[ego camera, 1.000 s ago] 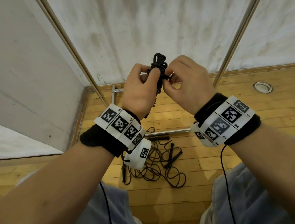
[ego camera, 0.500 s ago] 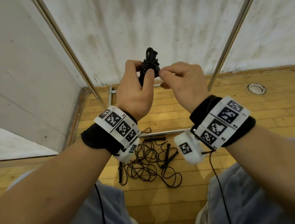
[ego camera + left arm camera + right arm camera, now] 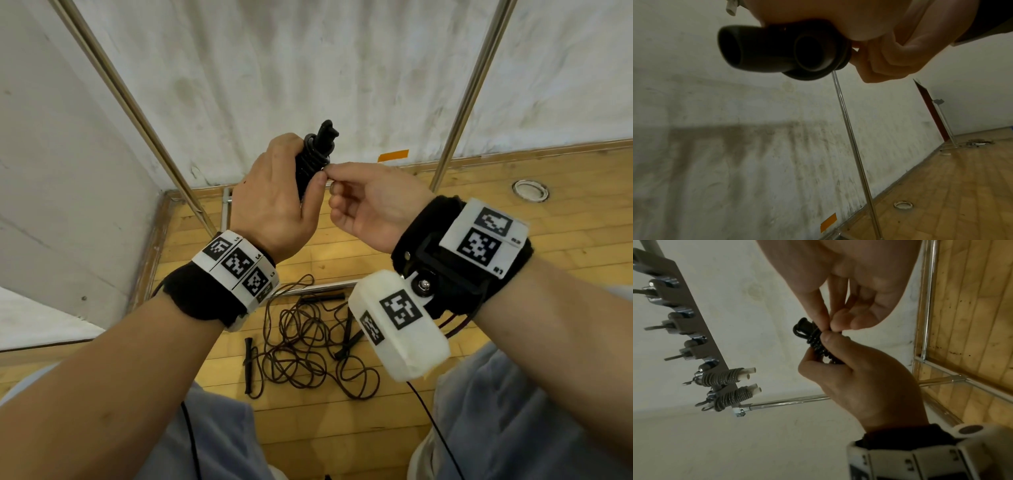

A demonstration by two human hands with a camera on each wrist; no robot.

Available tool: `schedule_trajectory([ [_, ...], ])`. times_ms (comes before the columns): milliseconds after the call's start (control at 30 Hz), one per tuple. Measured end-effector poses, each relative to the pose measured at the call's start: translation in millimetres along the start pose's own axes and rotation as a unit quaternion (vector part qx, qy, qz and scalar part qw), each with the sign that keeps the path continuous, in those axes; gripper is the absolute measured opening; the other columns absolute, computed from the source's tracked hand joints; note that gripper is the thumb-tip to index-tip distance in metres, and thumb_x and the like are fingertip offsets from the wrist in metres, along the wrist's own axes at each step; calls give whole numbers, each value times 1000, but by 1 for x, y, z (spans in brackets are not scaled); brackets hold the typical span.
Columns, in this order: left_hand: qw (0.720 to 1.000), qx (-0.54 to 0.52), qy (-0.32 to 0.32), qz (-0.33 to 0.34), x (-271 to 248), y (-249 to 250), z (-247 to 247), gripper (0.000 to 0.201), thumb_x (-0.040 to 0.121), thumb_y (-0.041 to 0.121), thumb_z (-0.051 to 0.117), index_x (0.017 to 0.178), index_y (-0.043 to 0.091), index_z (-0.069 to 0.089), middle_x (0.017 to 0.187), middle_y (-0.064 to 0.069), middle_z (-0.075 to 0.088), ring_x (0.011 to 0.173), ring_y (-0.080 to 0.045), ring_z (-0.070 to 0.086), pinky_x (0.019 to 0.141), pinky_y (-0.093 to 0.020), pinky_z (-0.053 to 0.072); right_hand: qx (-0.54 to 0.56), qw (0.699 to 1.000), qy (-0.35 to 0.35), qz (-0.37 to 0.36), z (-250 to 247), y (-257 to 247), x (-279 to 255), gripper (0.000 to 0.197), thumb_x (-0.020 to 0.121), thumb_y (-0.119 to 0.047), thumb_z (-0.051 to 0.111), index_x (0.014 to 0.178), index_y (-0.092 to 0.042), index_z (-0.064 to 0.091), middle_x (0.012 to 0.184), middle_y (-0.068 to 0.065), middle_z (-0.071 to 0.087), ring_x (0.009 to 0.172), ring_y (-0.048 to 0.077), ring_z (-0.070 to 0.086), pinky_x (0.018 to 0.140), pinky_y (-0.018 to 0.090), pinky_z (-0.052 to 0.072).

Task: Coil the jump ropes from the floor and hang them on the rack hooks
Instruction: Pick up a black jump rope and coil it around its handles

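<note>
Biggest risk here: the left hand [image 3: 274,202] is wrapped around the coiled black jump rope [image 3: 313,161] at chest height while the right hand [image 3: 368,202] pinches its loose end, so a slip unravels it, though there's open room toward the rack hooks [image 3: 674,324] at 10 o'clock.

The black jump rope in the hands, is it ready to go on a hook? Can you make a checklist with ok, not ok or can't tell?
1. Left hand holds the black jump rope tight: ok.
2. Cord wound around both handles: ok.
3. Loose end tucked in: cannot tell; the right hand pinches at the bundle, hiding it.
4. Free hook on the rack: ok, several bare hooks above the two coiled ropes hanging there.
5. Floor cleared: not ok, tangled ropes on the floor remain.
</note>
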State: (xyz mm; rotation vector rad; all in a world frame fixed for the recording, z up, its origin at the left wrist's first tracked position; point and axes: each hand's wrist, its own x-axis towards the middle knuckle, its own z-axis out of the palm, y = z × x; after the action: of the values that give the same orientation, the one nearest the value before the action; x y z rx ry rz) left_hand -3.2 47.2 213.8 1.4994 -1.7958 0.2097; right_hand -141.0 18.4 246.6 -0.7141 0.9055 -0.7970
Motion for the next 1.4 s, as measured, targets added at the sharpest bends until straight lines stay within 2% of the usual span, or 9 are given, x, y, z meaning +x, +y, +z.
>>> schedule_trajectory([
  [133,999,12,-23,-21,3,3,2,39,90,36,49,119,10,50,103,-4,62,84,-23,61,63,-28,34,-8,1000,15,1,0,1,5,16,85,-12,54,69,-14,51,57,-2,37,40,8,36,43,17,38],
  [400,998,18,-25,-48,11,5,3,40,87,41,55,117,14,55,100,1,65,82,-19,63,65,-26,35,-25,999,13,14,-9,-12,17,14,83,-11,44,70,-13,41,57,-2,32,38,8,28,42,16,35],
  [533,998,2,-26,-65,12,5,3,40,87,42,55,117,16,55,97,5,63,73,-9,54,57,-19,33,-76,995,44,-53,-9,-15,21,21,84,-8,45,64,-12,41,54,0,32,39,11,32,47,23,37],
  [633,994,-44,3,-99,15,2,0,40,86,45,51,116,18,54,95,8,63,71,-6,53,57,-20,35,-155,980,51,-117,-6,-21,22,20,86,-10,49,66,-9,48,55,1,39,42,15,42,51,27,47],
  [767,993,-57,13,-98,11,0,-3,43,84,47,55,114,18,54,96,10,62,75,-6,53,64,-25,38,-182,976,26,-116,1,-13,18,18,90,-12,49,81,1,58,64,7,49,48,19,56,58,31,54],
  [867,992,-75,15,-102,12,1,-5,48,79,53,60,111,18,53,98,10,62,78,-8,57,63,-27,44,-197,970,25,-139,3,-11,15,16,91,-8,47,87,4,57,64,9,48,47,19,55,58,31,54],
  [1133,985,-132,26,-109,12,2,-7,36,75,50,64,100,27,54,77,28,52,70,11,56,56,-9,41,-160,980,17,-115,-7,-16,14,20,96,-8,48,77,-2,51,67,8,44,50,19,51,59,32,56],
  [1233,980,-152,33,-127,12,0,-4,31,76,49,63,98,33,48,80,28,54,75,13,55,57,-8,43,-145,981,36,-122,-6,-14,17,16,95,-10,51,82,0,53,67,9,46,52,21,52,62,34,56],
  [1400,969,-184,30,-162,11,-3,4,43,82,46,60,114,21,47,95,19,57,75,8,56,65,-14,44,-181,961,51,-203,0,-6,20,22,88,-17,61,89,3,68,76,14,67,65,23,67,63,29,56],
])
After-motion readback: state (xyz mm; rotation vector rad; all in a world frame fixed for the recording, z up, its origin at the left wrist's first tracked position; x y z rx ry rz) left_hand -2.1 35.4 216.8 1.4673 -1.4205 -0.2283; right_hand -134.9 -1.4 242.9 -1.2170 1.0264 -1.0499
